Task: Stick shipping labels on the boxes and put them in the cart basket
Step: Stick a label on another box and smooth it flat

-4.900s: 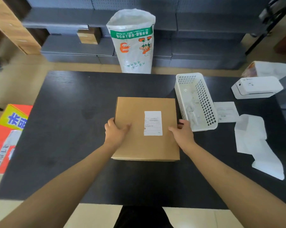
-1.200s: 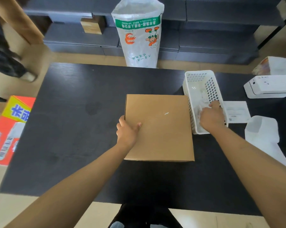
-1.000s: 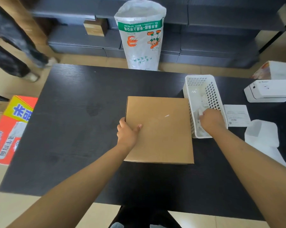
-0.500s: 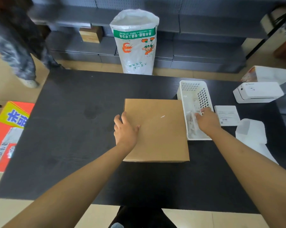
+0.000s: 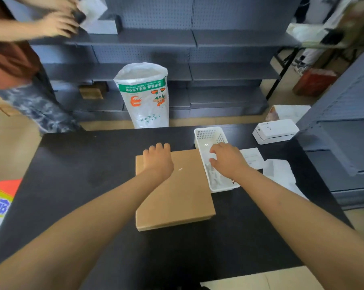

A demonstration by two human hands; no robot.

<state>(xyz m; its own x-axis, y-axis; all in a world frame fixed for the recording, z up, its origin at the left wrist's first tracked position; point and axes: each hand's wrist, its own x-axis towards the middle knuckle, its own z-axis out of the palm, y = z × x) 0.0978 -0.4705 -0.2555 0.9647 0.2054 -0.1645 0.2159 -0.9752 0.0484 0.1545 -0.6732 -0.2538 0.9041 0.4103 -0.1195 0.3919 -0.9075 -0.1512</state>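
Shifting to the box's [image 5: 174, 191] far corner, the relaxed left hand [image 5: 159, 159] steadies it; the right hand [image 5: 227, 160] still rummages, fingers loose, in the white basket [image 5: 200, 136], no label yet picked.

Looks like a small shop's back room or a packing/stockroom setup. Grey metal retail shelving with pegboard backs [image 5: 189, 49] runs along the wall, a big printed woven sack [image 5: 144, 97] stands on the floor, and the black table [image 5: 72, 174] carries a white label printer [image 5: 275, 130], loose shipping labels [image 5: 253, 156], a white plastic basket [image 5: 210, 137] and a plain cardboard box [image 5: 183, 195]. Another person [image 5: 19, 65] is busy at the shelves.
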